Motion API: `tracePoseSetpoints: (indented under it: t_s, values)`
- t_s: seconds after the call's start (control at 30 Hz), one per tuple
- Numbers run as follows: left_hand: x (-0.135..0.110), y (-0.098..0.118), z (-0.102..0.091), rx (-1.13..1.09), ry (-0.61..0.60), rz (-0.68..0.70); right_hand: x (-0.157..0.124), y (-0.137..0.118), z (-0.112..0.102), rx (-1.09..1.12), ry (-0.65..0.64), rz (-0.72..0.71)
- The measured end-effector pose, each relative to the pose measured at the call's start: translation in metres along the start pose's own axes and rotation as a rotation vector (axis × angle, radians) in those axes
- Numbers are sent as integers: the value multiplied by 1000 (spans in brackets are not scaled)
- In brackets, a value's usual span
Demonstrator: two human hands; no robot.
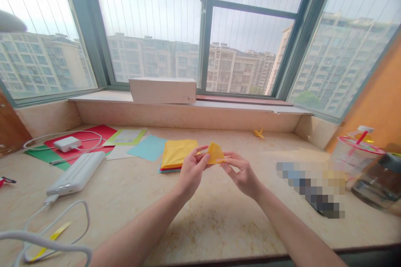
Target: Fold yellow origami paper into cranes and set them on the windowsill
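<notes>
Between my two hands, above the stone counter, is a small folded piece of yellow paper [215, 153] with a pointed top. My left hand [193, 167] pinches its left side between thumb and fingers. At its right lower corner, the thumb and fingertips of my right hand [239, 173] close on the paper. Just behind my left hand lies a stack of square paper [178, 153], yellow on top with red and blue edges beneath. Toward the back right sits a small folded yellow paper crane [259, 133].
A white power bank [77, 173], cables and a white charger [67, 144] lie left, near red [94, 133], green and light blue paper [148, 147]. A white box [163, 91] stands on the sill. At right are a blurred-out object [310, 190], a plastic cup [352, 154] and a dark-lidded jar [377, 185].
</notes>
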State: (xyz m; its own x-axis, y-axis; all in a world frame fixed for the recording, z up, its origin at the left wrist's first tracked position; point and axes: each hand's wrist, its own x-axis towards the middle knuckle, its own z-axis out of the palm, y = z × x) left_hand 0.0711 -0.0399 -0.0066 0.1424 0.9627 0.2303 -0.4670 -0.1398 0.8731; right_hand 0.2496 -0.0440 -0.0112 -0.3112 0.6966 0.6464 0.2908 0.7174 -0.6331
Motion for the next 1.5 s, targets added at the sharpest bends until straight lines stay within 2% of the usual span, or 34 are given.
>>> tracePoseSetpoints:
  t_s: [0.13, 0.43, 0.53, 0.63, 0.87, 1.03, 1.23, 1.37, 1.5]
  values:
    - [-1, -3, 0, 12, -92, -11, 2, -1, 0, 50, 159, 84]
    - [-5, -2, 3, 146, -259, -4, 0, 11, 3, 231, 296, 220]
    - [-5, -4, 4, 234, -266, -29, 0, 12, 5, 231, 290, 226]
    - [-4, -6, 3, 297, -208, -35, 0, 11, 6, 255, 281, 234]
    - [0, -5, 0, 324, -158, -29, 3, 6, 8, 443, 282, 312]
    - [0, -1, 0, 359, -158, -63, 5, 8, 5, 402, 226, 357]
    - [-3, 4, 2, 331, -101, 56, 4, 8, 6, 447, 167, 389]
    - [-6, 7, 2, 413, -155, 23, 4, 7, 7, 521, 107, 376]
    - [-7, 7, 3, 393, -177, 13, 5, 7, 6, 618, 115, 367]
